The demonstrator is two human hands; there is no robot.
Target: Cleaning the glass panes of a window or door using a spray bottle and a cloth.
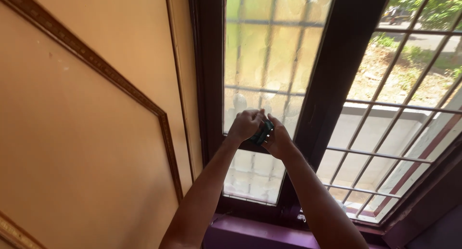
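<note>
Colours here are pretty warm overall. The wall (86,133) is a peachy tan with a darker brown moulding strip (120,85) running across it. The window frame (332,71) is a deep, almost black brown, and the sill (250,232) is purple. The frosted pane (269,51) glows yellow-green with blotchy round patches. The grille bars (385,155) look pale grey, and that little thing (263,132) between the hands is dark teal.

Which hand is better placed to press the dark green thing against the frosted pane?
Probably the right hand: the dark green thing lies against its palm, facing the frosted pane. The left hand only closes over it from the side.
</note>
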